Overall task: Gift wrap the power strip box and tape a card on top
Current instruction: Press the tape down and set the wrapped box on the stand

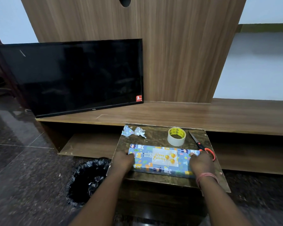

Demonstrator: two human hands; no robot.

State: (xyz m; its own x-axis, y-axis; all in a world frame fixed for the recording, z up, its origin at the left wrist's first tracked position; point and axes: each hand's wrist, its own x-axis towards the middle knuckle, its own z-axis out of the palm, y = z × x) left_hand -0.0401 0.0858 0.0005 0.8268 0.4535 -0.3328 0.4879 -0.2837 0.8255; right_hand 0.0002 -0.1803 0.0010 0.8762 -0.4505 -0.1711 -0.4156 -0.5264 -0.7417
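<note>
The wrapped power strip box lies flat and lengthwise in the middle of the small dark tabletop, covered in blue cartoon-print paper. One "Happy Birthday" card with gold balloons sits centred on the box's top face; whether tape already holds it down cannot be told from here.

The left hand grips the box's left end and the right hand its right end, fingers curled over the ends and pinching the box between them. That two-ended hold looks meant to steady or square the parcel, or to lift it as finished work. A pink thread band circles the right wrist.

Behind the box stand one roll of clear tape on its side-rim and, to the box's far right, one pair of orange-handled scissors, both within easy reach. Two crumpled paper scraps lie behind the box's left end, probably offcuts.

Left of the box, on the floor, is one bin with a black liner. Well beyond the box, one dark television leans on a wooden unit.
</note>
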